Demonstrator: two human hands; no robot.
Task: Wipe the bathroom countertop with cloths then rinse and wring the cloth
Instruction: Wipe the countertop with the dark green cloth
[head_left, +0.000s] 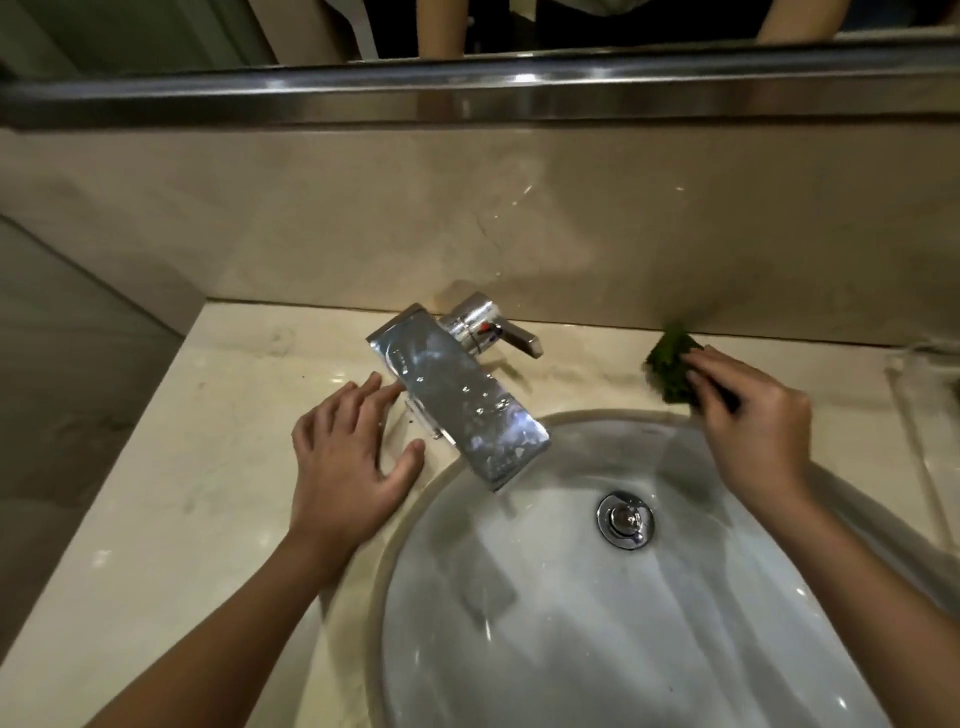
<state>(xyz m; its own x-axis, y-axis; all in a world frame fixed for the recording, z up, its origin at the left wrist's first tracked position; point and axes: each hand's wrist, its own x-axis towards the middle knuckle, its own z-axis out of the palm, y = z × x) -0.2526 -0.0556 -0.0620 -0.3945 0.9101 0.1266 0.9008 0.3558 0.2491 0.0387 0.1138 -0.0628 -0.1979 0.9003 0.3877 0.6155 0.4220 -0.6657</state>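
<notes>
A dark green cloth (670, 364) lies bunched on the beige marble countertop (171, 478), behind the right rim of the sink and close to the back wall. My right hand (753, 426) presses on it with fingers curled over its near side. My left hand (348, 457) rests flat on the countertop left of the chrome faucet (457, 400), fingers spread, fingertips touching the spout's side. The white oval sink (597, 623) is wet, with a chrome drain (625, 519) in its middle.
The faucet's lever handle (514, 338) points right, near the back wall. A metal ledge (467, 93) and a mirror run above the beige backsplash. A clear object (924, 364) stands at the counter's far right edge. A wall bounds the counter on the left.
</notes>
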